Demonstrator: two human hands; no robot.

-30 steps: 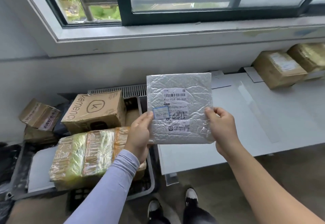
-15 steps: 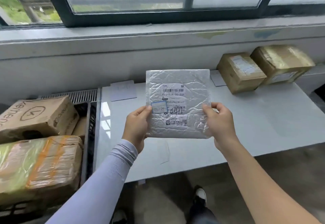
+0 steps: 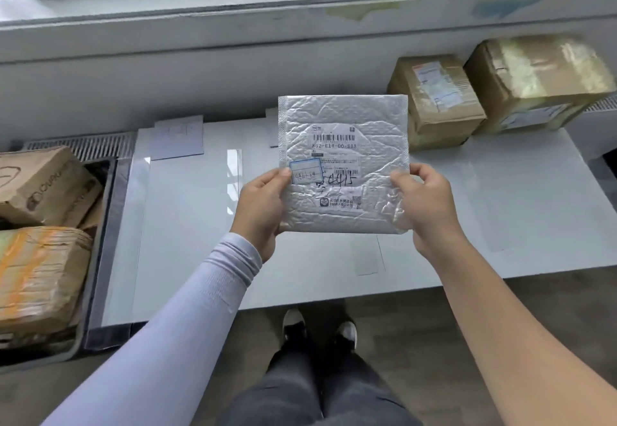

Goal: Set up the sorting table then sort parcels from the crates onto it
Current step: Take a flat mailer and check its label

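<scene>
head view | silver padded mailer (image 3: 344, 165) held upright, label facing the camera, above the white table (image 3: 500, 198) | left hand (image 3: 262, 206) fingers pinching its left edge | right hand (image 3: 425, 200) fingers pinching its lower right edge | two brown boxes (image 3: 434, 101) at table's far right | crate (image 3: 100, 258) of parcels at left

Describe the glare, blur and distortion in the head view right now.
Head view: window light leaves bright streaks on the glossy white table; the silver mailer, between left hand and right hand, is sharp and readable; the two taped boxes look smeared; the wide lens bows the window sill.
</scene>
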